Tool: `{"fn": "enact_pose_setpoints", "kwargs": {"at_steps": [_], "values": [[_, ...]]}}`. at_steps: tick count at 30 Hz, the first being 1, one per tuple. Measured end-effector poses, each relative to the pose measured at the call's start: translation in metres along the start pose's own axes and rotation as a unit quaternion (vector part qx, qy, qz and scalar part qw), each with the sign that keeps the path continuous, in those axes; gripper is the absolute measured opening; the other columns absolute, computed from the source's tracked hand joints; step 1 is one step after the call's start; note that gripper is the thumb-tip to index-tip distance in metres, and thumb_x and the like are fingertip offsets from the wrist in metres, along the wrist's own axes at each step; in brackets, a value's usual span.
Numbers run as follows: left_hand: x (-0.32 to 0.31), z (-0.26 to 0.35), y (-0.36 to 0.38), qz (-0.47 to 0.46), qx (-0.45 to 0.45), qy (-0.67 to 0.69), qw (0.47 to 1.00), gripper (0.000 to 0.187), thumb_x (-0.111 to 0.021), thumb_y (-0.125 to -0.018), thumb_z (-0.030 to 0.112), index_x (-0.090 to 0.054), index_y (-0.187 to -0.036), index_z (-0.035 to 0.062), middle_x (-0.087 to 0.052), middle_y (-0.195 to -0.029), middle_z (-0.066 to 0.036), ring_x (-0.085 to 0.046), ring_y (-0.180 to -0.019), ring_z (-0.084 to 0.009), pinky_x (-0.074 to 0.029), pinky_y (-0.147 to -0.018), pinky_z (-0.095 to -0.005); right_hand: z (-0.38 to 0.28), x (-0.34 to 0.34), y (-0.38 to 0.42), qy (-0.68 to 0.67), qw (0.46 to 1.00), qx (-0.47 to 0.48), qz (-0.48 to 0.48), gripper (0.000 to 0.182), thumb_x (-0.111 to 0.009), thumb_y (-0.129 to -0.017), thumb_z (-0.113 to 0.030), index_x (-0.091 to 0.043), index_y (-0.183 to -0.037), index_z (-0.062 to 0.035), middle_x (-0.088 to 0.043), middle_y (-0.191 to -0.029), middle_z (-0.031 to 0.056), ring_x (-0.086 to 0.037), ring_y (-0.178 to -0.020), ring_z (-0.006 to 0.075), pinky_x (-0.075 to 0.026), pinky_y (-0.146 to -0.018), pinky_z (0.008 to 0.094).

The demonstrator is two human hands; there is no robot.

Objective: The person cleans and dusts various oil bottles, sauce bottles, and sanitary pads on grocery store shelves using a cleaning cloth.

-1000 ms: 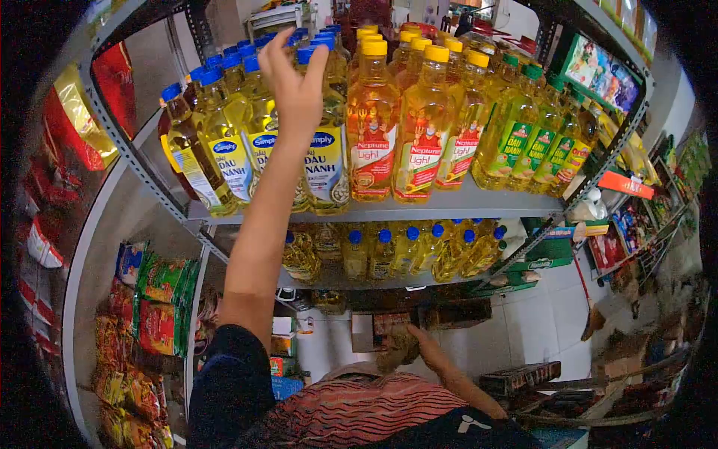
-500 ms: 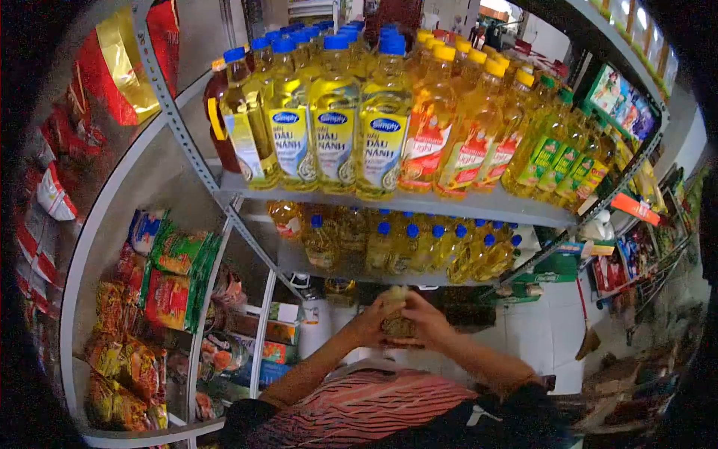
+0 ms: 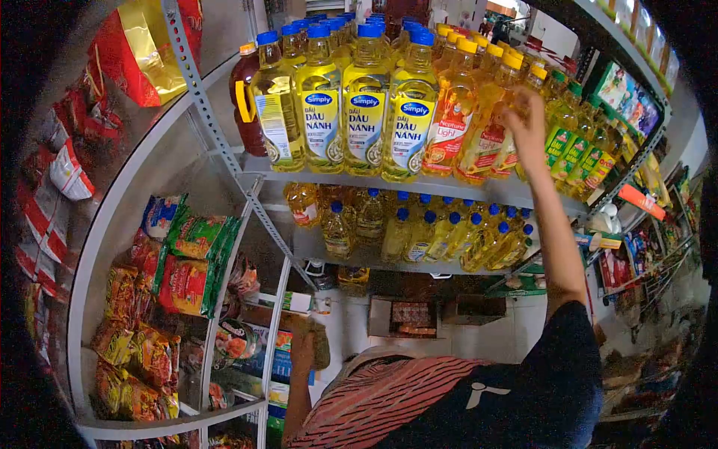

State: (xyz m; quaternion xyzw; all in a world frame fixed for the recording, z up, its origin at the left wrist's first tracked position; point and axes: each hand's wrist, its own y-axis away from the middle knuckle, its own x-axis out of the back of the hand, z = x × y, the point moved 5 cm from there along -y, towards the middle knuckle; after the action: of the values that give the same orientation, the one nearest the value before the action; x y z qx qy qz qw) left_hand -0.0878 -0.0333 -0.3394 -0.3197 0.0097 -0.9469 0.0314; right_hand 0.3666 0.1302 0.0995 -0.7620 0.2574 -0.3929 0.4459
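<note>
At the far left hangs a shiny red and gold packet (image 3: 149, 56), with green and red plastic pouches (image 3: 196, 262) lower down in a side rack. On the grey metal shelf (image 3: 351, 185), a dark reddish-brown bottle (image 3: 248, 138) with an orange cap stands at the left end. Below it, the dim left hand (image 3: 303, 338) has its fingers closed on a crumpled olive-brown cloth (image 3: 320, 346), near the side rack. Next along the shelf come clear bottles of yellow oil with blue caps (image 3: 365, 123), upright, then yellow-capped oil bottles with red and white labels (image 3: 449, 129). The right hand (image 3: 528, 129) is raised before these, fingers bent; I cannot tell whether they touch or grasp one. Green-labelled oil bottles (image 3: 559, 144) fill the right end.
</note>
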Motion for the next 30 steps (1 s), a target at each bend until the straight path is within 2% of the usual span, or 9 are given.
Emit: {"fn": "enact_pose_setpoints", "kwargs": {"at_steps": [3, 4, 6, 8, 13, 19, 25, 27, 30], "values": [[0.019, -0.002, 0.026, 0.025, 0.041, 0.160, 0.986, 0.048, -0.043, -0.080, 0.023, -0.034, -0.118, -0.0044, -0.039, -0.119, -0.020, -0.038, -0.110, -0.0294, -0.031, -0.091, -0.0332, 0.033, 0.002, -0.040, 0.073, 0.992, 0.016, 0.104, 0.043, -0.061, -0.070, -0.018, -0.045, -0.106, -0.0013, -0.048, -0.104, 0.0146, -0.045, -0.099, 0.0253, -0.035, -0.084, 0.0323], [0.023, -0.001, 0.033, 0.013, 0.105, 0.132, 0.985, 0.046, -0.044, -0.080, 0.023, -0.037, -0.117, -0.0040, -0.039, -0.120, -0.019, -0.039, -0.109, -0.0290, -0.032, -0.090, -0.0329, 0.042, -0.002, -0.048, 0.071, 0.992, 0.016, 0.104, 0.043, -0.061, -0.070, -0.018, -0.045, -0.106, -0.0013, -0.048, -0.104, 0.0146, -0.045, -0.099, 0.0253, -0.035, -0.084, 0.0323], [0.023, 0.009, 0.041, 0.004, 0.169, 0.108, 0.980, 0.044, -0.044, -0.080, 0.023, -0.039, -0.115, -0.0036, -0.039, -0.120, -0.018, -0.039, -0.109, -0.0285, -0.032, -0.090, -0.0326, 0.069, -0.018, -0.062, -0.070, 0.991, -0.106, 0.036, 0.047, -0.062, -0.070, -0.024, -0.044, -0.107, -0.0009, -0.050, -0.104, 0.0136, -0.049, -0.093, 0.0241, -0.037, -0.081, 0.0305], [0.024, 0.019, 0.047, 0.078, 0.193, 0.188, 0.960, 0.045, -0.045, -0.079, 0.023, -0.039, -0.116, -0.0027, -0.041, -0.118, -0.017, -0.041, -0.107, -0.0271, -0.032, -0.089, -0.0321, 0.081, -0.026, -0.073, -0.080, 0.990, -0.112, -0.006, 0.048, -0.061, -0.071, -0.026, -0.044, -0.108, -0.0008, -0.051, -0.103, 0.0111, -0.049, -0.092, 0.0209, -0.037, -0.080, 0.0295], [0.014, -0.003, 0.041, 0.021, 0.089, 0.123, 0.988, 0.046, -0.045, -0.079, 0.023, -0.037, -0.118, -0.0019, -0.044, -0.115, -0.017, -0.043, -0.104, -0.0261, -0.033, -0.088, -0.0315, 0.076, -0.033, -0.077, -0.129, 0.968, -0.141, -0.161, 0.042, -0.058, -0.072, -0.027, -0.049, -0.103, -0.0018, -0.056, -0.094, 0.0064, -0.050, -0.088, 0.0154, -0.038, -0.078, 0.0275], [-0.001, 0.004, 0.019, -0.057, 0.096, 0.180, 0.977, 0.043, -0.045, -0.079, 0.022, -0.040, -0.114, -0.0019, -0.045, -0.112, -0.016, -0.044, -0.102, -0.0252, -0.034, -0.086, -0.0310, 0.070, -0.024, -0.059, -0.212, 0.939, -0.231, -0.138, 0.027, -0.057, -0.072, -0.021, -0.055, -0.092, -0.0034, -0.058, -0.086, 0.0027, -0.053, -0.078, 0.0127, -0.041, -0.071, 0.0265], [-0.038, 0.001, -0.010, -0.158, 0.118, 0.265, 0.944, 0.040, -0.045, -0.078, 0.020, -0.044, -0.111, -0.0020, -0.047, -0.110, -0.015, -0.045, -0.099, -0.0242, -0.035, -0.085, -0.0305, 0.017, 0.012, -0.023, -0.210, 0.964, -0.135, -0.096, 0.021, -0.055, -0.072, -0.015, -0.056, -0.088, -0.0021, -0.059, -0.085, 0.0030, -0.053, -0.073, 0.0117, -0.042, -0.068, 0.0255], [-0.054, 0.000, -0.022, -0.182, 0.129, 0.301, 0.927, 0.039, -0.046, -0.077, 0.020, -0.045, -0.110, -0.0020, -0.048, -0.109, -0.015, -0.045, -0.098, -0.0239, -0.036, -0.084, -0.0304, -0.011, 0.031, 0.005, -0.202, 0.972, -0.111, -0.051, 0.024, -0.054, -0.071, -0.011, -0.053, -0.091, 0.0012, -0.060, -0.085, 0.0094, -0.057, -0.082, 0.0176, -0.043, -0.076, 0.0294], [-0.070, -0.006, -0.053, -0.189, 0.072, 0.267, 0.942, 0.036, -0.045, -0.077, 0.019, -0.048, -0.106, -0.0020, -0.049, -0.108, -0.015, -0.046, -0.096, -0.0232, -0.037, -0.082, -0.0302, -0.026, 0.048, 0.040, -0.210, 0.962, -0.171, 0.033, 0.022, -0.057, -0.064, -0.008, -0.053, -0.084, 0.0016, -0.059, -0.079, 0.0090, -0.057, -0.076, 0.0178, -0.044, -0.072, 0.0288]]}}
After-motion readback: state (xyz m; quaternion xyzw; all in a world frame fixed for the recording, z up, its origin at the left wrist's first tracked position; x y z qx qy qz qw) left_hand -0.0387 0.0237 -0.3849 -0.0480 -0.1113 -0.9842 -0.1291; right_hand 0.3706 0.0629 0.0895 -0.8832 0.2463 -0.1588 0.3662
